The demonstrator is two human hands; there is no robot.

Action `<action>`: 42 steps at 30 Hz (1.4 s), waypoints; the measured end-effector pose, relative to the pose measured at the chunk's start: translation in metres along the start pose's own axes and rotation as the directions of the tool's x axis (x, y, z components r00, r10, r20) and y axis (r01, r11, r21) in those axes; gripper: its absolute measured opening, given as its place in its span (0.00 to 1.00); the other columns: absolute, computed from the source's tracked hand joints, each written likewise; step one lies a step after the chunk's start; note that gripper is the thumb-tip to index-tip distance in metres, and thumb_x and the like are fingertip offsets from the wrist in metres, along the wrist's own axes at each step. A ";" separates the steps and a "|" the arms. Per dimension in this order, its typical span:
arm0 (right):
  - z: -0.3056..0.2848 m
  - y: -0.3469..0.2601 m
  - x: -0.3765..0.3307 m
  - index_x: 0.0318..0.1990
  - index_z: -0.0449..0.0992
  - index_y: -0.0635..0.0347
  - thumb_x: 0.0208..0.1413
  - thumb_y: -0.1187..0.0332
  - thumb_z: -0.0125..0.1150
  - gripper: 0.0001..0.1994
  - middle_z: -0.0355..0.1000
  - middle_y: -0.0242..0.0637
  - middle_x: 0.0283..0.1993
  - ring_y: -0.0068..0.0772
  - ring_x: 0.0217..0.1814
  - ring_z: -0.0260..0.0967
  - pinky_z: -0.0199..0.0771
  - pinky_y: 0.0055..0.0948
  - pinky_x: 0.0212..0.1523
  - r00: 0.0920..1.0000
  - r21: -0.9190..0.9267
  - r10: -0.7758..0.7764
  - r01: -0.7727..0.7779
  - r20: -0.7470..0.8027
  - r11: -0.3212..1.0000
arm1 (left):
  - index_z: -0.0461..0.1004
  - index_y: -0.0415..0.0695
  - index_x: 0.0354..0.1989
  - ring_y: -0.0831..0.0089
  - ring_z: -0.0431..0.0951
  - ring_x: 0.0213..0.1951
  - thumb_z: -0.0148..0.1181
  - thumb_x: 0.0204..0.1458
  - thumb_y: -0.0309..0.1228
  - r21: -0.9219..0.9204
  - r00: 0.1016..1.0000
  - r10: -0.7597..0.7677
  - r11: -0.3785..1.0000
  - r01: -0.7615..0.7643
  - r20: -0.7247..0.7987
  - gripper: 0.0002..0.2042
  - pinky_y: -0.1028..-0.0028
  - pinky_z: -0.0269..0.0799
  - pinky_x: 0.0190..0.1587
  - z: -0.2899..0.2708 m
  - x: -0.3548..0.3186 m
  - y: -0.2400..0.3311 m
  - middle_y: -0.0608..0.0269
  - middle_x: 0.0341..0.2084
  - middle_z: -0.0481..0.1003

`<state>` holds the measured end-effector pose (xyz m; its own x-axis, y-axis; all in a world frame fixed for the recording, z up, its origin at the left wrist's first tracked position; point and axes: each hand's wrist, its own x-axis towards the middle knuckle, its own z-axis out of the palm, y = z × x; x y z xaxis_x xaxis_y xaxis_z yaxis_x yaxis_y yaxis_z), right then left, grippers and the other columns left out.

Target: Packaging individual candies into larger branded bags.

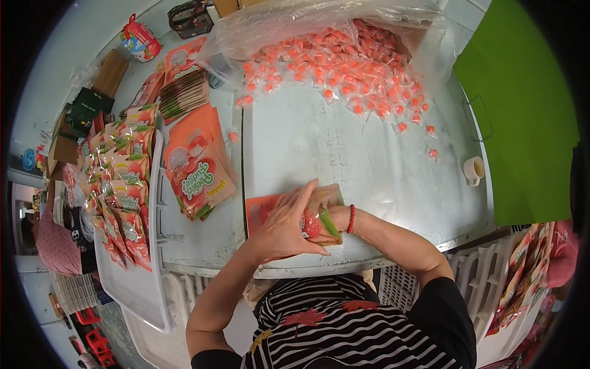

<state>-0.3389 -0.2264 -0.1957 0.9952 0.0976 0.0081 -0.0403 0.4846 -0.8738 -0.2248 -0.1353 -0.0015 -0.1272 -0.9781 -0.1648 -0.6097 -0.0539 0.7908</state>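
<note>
A red and peach printed pouch (312, 226) with a fruit picture and green leaf lies at the table's near edge. Across it my left hand (284, 222) spans, long fingers toward the far side and thumb at the near side, gripping it. My right hand (340, 216), with a red beaded bracelet at the wrist, reaches into the pouch's right end; its fingers are hidden there. Left of my hands is a stack of flat pouches (198, 161). Beyond them, many small orange-red wrapped candies (344, 67) spill from a big clear plastic bag (270, 27).
At the left, a white tray (138, 295) holds rows of filled pouches. More pouch bundles (184, 95) lie behind the stack. A tape roll (474, 170) sits near the right edge, beside a green panel (519, 111). White crates (479, 277) stand below at the right.
</note>
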 end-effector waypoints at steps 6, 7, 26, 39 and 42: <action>0.038 -0.109 -0.011 0.44 0.72 0.64 0.54 0.70 0.56 0.11 0.71 0.35 0.42 0.25 0.43 0.66 0.67 0.28 0.48 0.993 -0.641 -0.090 0.117 0.075 0.759 | 0.49 0.42 0.66 0.53 0.70 0.51 0.75 0.31 0.40 0.125 0.987 -0.134 0.982 0.145 -0.087 0.52 0.57 0.58 0.58 -0.003 -0.006 0.002 0.47 0.46 0.72; 0.042 -0.119 -0.014 0.44 0.72 0.64 0.56 0.69 0.54 0.11 0.72 0.35 0.40 0.25 0.42 0.67 0.68 0.28 0.47 0.993 -0.607 -0.088 0.122 0.085 0.786 | 0.49 0.42 0.66 0.53 0.70 0.51 0.75 0.31 0.40 0.125 0.988 -0.131 0.982 0.140 -0.083 0.52 0.57 0.58 0.58 -0.002 -0.007 0.001 0.47 0.46 0.72; -0.124 -0.149 0.040 0.57 0.67 0.48 0.55 0.51 0.54 0.23 0.57 0.52 0.61 0.57 0.66 0.49 0.49 0.60 0.61 0.538 -0.648 -0.678 -0.752 -0.500 -0.118 | 0.53 0.37 0.63 0.56 0.73 0.45 0.79 0.24 0.34 0.326 0.806 -0.033 0.904 0.276 -0.591 0.53 0.60 0.69 0.48 -0.011 -0.085 -0.035 0.54 0.43 0.72; -0.104 -0.187 -0.021 0.50 0.73 0.61 0.60 0.65 0.49 0.14 0.66 0.47 0.55 0.51 0.53 0.66 0.62 0.40 0.58 0.501 -0.848 -0.788 -0.527 -0.357 0.049 | 0.53 0.40 0.64 0.54 0.73 0.43 0.78 0.26 0.36 0.326 0.765 -0.031 0.893 0.310 -0.643 0.52 0.60 0.68 0.47 -0.006 -0.099 -0.045 0.52 0.42 0.72; -0.152 -0.163 -0.025 0.49 0.71 0.64 0.59 0.65 0.47 0.15 0.69 0.50 0.53 0.51 0.55 0.66 0.64 0.37 0.58 0.498 -0.742 -0.840 -0.642 -0.214 -0.192 | 0.54 0.41 0.64 0.55 0.73 0.44 0.78 0.26 0.34 0.302 0.746 -0.055 0.893 0.334 -0.664 0.51 0.61 0.69 0.48 -0.007 -0.096 -0.044 0.53 0.43 0.72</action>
<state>-0.3436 -0.4396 -0.1277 0.5488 -0.5445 0.6343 -0.5651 -0.8008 -0.1985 -0.1800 -0.0401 -0.0162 0.4574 -0.8603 0.2251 -0.8232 -0.3140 0.4731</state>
